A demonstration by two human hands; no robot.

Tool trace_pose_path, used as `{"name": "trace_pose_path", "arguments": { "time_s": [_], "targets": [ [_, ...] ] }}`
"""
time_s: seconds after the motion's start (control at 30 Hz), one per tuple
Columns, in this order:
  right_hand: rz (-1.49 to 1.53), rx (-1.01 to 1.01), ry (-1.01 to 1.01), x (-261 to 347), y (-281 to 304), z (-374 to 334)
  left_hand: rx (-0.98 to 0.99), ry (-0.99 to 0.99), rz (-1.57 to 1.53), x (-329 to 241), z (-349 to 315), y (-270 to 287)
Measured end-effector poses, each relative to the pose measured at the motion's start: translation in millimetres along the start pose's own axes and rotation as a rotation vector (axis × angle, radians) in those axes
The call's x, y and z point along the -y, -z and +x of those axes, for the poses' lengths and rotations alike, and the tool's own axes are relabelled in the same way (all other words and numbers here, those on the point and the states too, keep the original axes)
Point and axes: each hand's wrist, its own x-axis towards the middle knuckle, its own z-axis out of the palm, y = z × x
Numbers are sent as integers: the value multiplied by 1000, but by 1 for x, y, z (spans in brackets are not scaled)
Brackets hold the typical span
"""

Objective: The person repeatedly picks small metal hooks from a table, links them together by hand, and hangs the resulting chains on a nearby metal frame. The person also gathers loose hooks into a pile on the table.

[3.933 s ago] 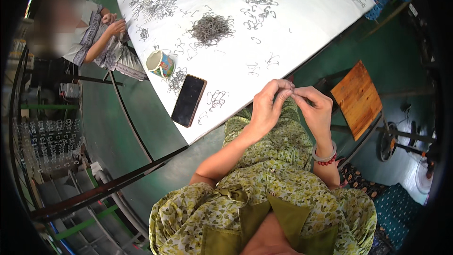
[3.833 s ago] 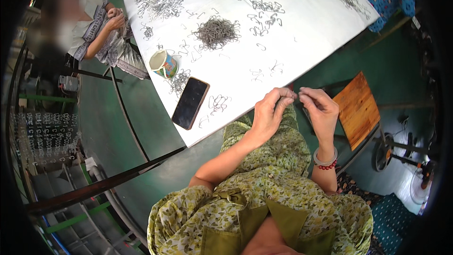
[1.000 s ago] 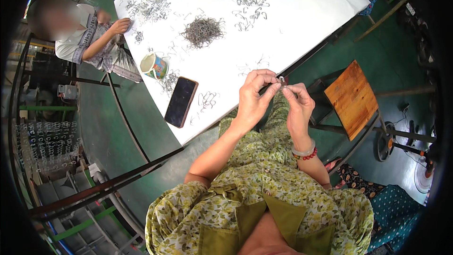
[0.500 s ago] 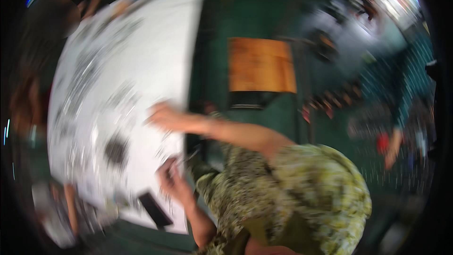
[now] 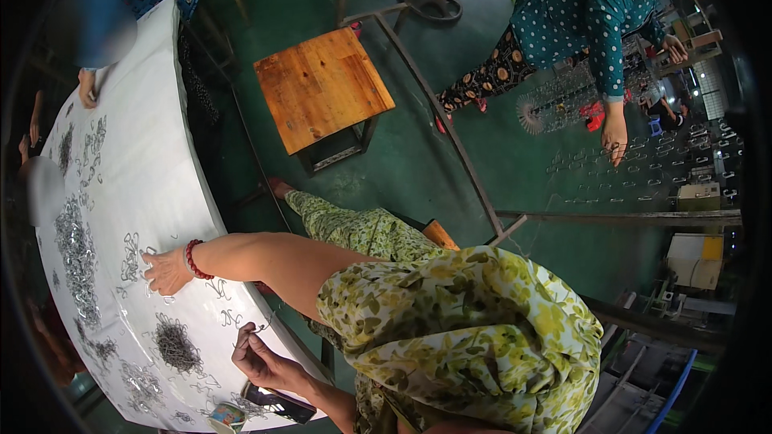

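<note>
My left hand (image 5: 261,362) is closed in a pinch on a thin, bent wire hook (image 5: 264,325), which juts out near the table's edge. Farther over the white-covered table (image 5: 153,141), my right hand (image 5: 167,272), with a red bead bracelet at its wrist, reaches down to the surface with bent fingers apart. Beside its fingertips lies a loose cluster of wire hooks (image 5: 130,257). A darker pile of hooks (image 5: 177,344) sits between my hands and the near end. Several more hooks (image 5: 225,317) are laid out along the edge close to my left hand.
A long heap of metal pieces (image 5: 76,261) covers the table's far side. A black phone (image 5: 281,403) and a paper cup (image 5: 227,415) stand at the near end. A wooden stool (image 5: 326,90) and metal frame rail (image 5: 438,124) occupy the floor. Co-workers (image 5: 575,12) work nearby.
The whole view has swung, and the earlier blur is gone. My right hand now lies farther over the table, beside the hook cluster; a hook shows clearly in my left fingers.
</note>
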Motion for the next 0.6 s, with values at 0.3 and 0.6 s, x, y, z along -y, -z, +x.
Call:
{"name": "trace_pose_path", "arguments": {
  "time_s": [0.3, 0.6],
  "targets": [
    [-54, 111, -97, 20, -6, 5, -24, -30, -99, -17, -20, -1],
    [1069, -309, -770, 41, 157, -98, 40, -155, -169, -3, -6, 14]
  ]
}}
